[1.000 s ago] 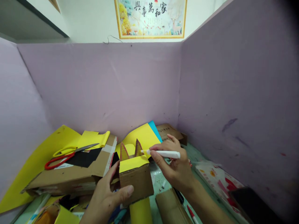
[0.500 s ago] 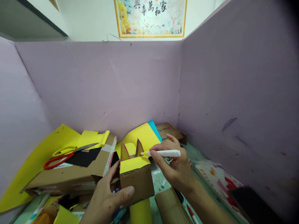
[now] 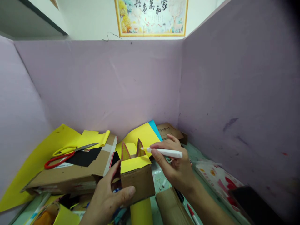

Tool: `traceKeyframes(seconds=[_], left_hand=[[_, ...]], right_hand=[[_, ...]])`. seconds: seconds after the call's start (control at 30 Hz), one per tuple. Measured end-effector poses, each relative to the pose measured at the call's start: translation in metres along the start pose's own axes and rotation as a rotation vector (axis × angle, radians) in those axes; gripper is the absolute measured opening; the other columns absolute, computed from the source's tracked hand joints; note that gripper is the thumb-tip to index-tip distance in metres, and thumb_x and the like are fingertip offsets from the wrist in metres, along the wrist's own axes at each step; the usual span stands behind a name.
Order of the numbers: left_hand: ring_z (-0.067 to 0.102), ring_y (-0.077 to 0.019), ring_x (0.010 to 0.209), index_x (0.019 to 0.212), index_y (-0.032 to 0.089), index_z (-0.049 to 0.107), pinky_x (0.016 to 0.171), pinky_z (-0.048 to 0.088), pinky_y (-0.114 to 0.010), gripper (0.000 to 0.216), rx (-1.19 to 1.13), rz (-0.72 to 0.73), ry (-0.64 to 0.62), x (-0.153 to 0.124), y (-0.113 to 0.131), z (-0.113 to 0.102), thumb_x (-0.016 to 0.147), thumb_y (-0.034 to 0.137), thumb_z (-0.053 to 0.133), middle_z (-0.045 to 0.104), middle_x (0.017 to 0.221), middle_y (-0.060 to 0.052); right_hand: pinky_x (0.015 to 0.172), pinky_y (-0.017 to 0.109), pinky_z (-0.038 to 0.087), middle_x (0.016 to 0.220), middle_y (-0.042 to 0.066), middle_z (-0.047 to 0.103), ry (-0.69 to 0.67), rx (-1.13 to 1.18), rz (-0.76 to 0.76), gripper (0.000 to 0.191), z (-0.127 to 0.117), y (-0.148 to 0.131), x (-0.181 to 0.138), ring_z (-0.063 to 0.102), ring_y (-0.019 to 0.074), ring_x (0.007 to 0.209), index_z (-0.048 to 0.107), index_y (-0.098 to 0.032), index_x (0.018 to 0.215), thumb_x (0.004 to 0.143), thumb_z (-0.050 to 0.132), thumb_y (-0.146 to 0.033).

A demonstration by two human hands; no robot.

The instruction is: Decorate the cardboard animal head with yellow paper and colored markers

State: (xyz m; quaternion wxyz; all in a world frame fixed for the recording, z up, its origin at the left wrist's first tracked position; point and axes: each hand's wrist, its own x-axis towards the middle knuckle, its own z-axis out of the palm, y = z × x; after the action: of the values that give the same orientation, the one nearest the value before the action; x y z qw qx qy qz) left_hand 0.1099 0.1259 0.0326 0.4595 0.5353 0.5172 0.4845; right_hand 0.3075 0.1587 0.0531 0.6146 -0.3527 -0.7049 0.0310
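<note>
My left hand (image 3: pixel 112 193) is closed around the left side of a small cardboard box (image 3: pixel 138 184), its thumb on the front face. Yellow paper covers the box's top, and two pointed cardboard ears (image 3: pixel 139 147) with dark red edges and yellow colouring stand up from it. A yellow paper tube (image 3: pixel 141 212) is below the box. Between the thumb and fingers of my right hand (image 3: pixel 174 162) is a white marker pen (image 3: pixel 167 152). Its yellow tip points left and meets or nearly meets the right ear.
Red-and-yellow scissors (image 3: pixel 67 154) lie on a large cardboard box (image 3: pixel 67 178) at left, with black and yellow paper. Yellow sheets (image 3: pixel 147 134) lean at the back. A cardboard piece (image 3: pixel 172 206), a red-capped marker (image 3: pixel 192 214) and a dark phone-like slab (image 3: pixel 253 203) are at right.
The marker's tip has risen slightly along the right ear, and the pen is now tilted more. My left hand and the small box have stayed nearly in place.
</note>
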Motion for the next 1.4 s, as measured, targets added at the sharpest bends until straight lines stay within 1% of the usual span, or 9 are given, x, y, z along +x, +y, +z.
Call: traceKeyframes(seconds=[0.23,0.4,0.53,0.67,0.8,0.93,1.1,1.2,1.4], left_hand=[[0.056,-0.0331,0.115,0.128,0.014,0.050,0.089,0.051,-0.036,0.078,0.047,0.053,-0.006,0.002,0.002,-0.002,0.058,0.034,0.076,0.063,0.124,-0.012],[0.055,-0.0346,0.116,0.130,0.016,0.048,0.090,0.050,-0.041,0.079,0.175,-0.017,-0.023,-0.002,0.010,-0.003,0.060,0.040,0.075,0.065,0.121,-0.010],[0.060,-0.0331,0.107,0.135,0.015,0.041,0.082,0.052,-0.039,0.082,0.288,-0.019,-0.086,-0.002,0.015,-0.002,0.067,0.049,0.070,0.062,0.124,-0.012],[0.063,-0.0289,0.097,0.126,0.014,0.051,0.074,0.053,-0.032,0.070,0.299,0.008,-0.067,-0.002,0.017,0.000,0.067,0.046,0.071,0.069,0.108,-0.009],[0.064,-0.0267,0.093,0.125,0.014,0.053,0.070,0.053,-0.028,0.068,0.253,0.011,-0.048,-0.003,0.015,0.002,0.065,0.042,0.072,0.070,0.107,-0.007],[0.063,-0.0277,0.094,0.127,0.015,0.052,0.070,0.053,-0.029,0.072,0.284,0.005,-0.050,-0.004,0.017,0.002,0.064,0.045,0.071,0.069,0.107,-0.007],[0.063,-0.0279,0.094,0.125,0.014,0.052,0.067,0.052,-0.028,0.070,0.317,-0.001,-0.049,-0.005,0.018,0.001,0.066,0.046,0.070,0.069,0.106,-0.007],[0.061,-0.0292,0.099,0.126,0.016,0.051,0.072,0.052,-0.031,0.068,0.277,0.030,-0.074,-0.004,0.016,0.001,0.066,0.042,0.071,0.068,0.109,-0.008],[0.059,-0.0318,0.108,0.129,0.020,0.049,0.090,0.048,-0.042,0.070,0.221,0.058,-0.123,-0.002,0.009,-0.003,0.066,0.039,0.074,0.065,0.119,-0.008]], right_hand=[[0.097,0.044,0.037,0.077,-0.002,0.072,0.054,0.038,0.016,0.005,-0.011,-0.014,-0.001,0.066,0.0146,0.070,0.065,-0.022,0.078,0.080,0.061,-0.020],[0.093,0.041,0.042,0.081,0.000,0.074,0.079,-0.123,-0.056,0.008,-0.045,-0.021,-0.011,0.068,0.0154,0.069,0.066,-0.022,0.086,0.079,0.064,-0.018],[0.097,0.042,0.038,0.085,0.000,0.073,-0.184,-0.353,-0.079,0.022,-0.085,-0.013,-0.043,0.065,0.0133,0.067,0.063,-0.024,0.097,0.080,0.060,-0.011],[0.092,0.045,0.038,0.085,0.003,0.070,-0.534,-0.497,-0.022,0.048,-0.110,-0.005,-0.098,0.063,0.0196,0.078,0.056,-0.023,0.115,0.070,0.053,-0.005],[0.090,0.047,0.037,0.089,0.008,0.068,-0.856,-0.508,0.150,0.068,-0.099,-0.010,-0.141,0.061,0.0246,0.082,0.055,-0.017,0.121,0.054,0.054,-0.004],[0.094,0.048,0.034,0.096,0.011,0.068,-1.001,-0.539,0.298,0.062,-0.084,-0.020,-0.150,0.061,0.0264,0.089,0.056,-0.018,0.122,0.062,0.053,-0.006],[0.074,0.036,0.044,0.092,0.012,0.068,-0.842,-0.636,0.530,0.030,-0.086,-0.016,-0.142,0.063,0.0259,0.084,0.059,-0.015,0.108,0.080,0.050,-0.014],[0.059,0.030,0.041,0.082,0.011,0.068,-0.855,-0.663,0.640,0.014,-0.084,-0.010,-0.141,0.064,0.0252,0.073,0.058,-0.015,0.093,0.081,0.051,-0.018],[0.048,0.025,0.034,0.062,0.000,0.061,-0.759,-0.512,0.599,0.009,-0.085,0.002,-0.143,0.055,0.0162,0.052,0.053,-0.020,0.081,0.078,0.047,-0.013]])
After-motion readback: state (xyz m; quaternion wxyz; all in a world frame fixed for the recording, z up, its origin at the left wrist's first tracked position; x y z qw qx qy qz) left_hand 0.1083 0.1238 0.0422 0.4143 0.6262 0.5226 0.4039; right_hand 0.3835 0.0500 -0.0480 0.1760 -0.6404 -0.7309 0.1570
